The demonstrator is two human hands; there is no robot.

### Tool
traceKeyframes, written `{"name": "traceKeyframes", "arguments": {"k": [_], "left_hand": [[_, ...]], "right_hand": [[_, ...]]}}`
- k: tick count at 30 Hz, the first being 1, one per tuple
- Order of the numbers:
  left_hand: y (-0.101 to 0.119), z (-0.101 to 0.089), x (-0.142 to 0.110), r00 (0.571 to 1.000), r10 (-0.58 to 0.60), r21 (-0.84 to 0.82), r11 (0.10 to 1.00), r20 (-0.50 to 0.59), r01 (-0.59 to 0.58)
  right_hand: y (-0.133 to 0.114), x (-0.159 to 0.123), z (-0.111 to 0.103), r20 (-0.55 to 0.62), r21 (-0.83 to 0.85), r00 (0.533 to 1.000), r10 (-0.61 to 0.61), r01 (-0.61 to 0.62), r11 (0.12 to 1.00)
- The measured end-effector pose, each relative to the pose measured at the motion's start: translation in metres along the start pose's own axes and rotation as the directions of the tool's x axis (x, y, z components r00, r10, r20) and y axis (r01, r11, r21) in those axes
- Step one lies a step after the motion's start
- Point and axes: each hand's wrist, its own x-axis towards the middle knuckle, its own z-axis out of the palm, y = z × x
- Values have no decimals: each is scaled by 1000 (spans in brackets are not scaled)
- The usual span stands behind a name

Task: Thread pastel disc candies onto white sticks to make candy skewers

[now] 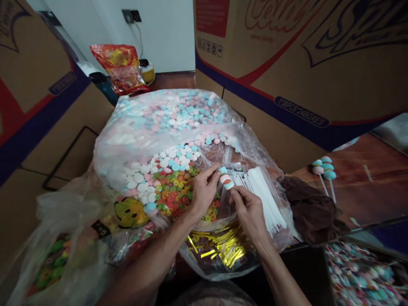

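Between my two hands is a candy lollipop (227, 181), a short stack of blue, pink and white sweets with an orange ring in it. My left hand (205, 187) pinches the blue sweet at the stack's upper end. Just below the white end, my right hand (247, 208) has its fingers closed; the stick there is mostly hidden by them. Under my left hand lie loose gummy rings (174, 193) in red, yellow and green. White, blue and pink round sweets (140, 180) spread beside them. White sticks (267, 204) lie to the right of my right hand, and gold twist ties (228, 246) nearer me.
A clear plastic bag (108, 140) full of pastel sweets covers the table's middle. Large cardboard boxes (302, 85) stand on both sides. Finished lollipops (328, 174) rest at right beside a brown cloth (309, 208). Wrapped sweets (366, 276) fill a box at lower right.
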Motion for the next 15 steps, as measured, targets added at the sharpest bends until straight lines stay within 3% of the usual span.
{"name": "traceKeyframes", "arguments": {"k": [4,11,15], "left_hand": [[4,0,1,1000,-16,-16,1000,14,17],[15,3,0,979,-82,0,997,187,83],[13,0,4,969,-136,-47,988,208,149]], "right_hand": [[5,-10,-16,-20,-15,1000,8,-8,1000],[11,-23,-46,-89,-126,996,-31,19,992],[16,-23,-88,-282,-165,956,-76,30,986]]}}
